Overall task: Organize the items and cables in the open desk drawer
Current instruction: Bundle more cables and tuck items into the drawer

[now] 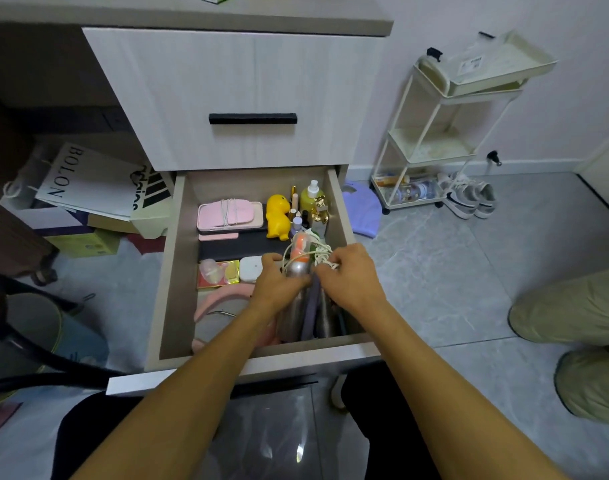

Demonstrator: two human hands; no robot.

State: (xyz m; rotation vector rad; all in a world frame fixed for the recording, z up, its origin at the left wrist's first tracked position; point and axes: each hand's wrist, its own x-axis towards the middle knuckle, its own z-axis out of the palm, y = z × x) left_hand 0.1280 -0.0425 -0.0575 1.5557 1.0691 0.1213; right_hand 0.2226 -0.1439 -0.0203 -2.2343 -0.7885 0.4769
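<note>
The open drawer (178, 258) holds many items. My left hand (279, 282) grips the neck of a metal bottle (292, 317) with an orange cap that lies along the drawer's right side. My right hand (351, 271) pinches a bundled white cable (322, 256) just above the bottle. A second metal bottle (327, 318) lies beside it with a purple strap between them. Further back sit a yellow dinosaur toy (278, 216), a pink case (230, 214) with a white cord on it, a black flat pad (237, 245), a white small case (250, 270) and several cosmetic bottles (311, 199).
A closed drawer with a black handle (253, 118) is above. Paper bags and boxes (81, 188) crowd the floor on the left. A white trolley (445, 133) and sneakers (469, 199) stand on the right. Another person's knees (580, 337) are at far right.
</note>
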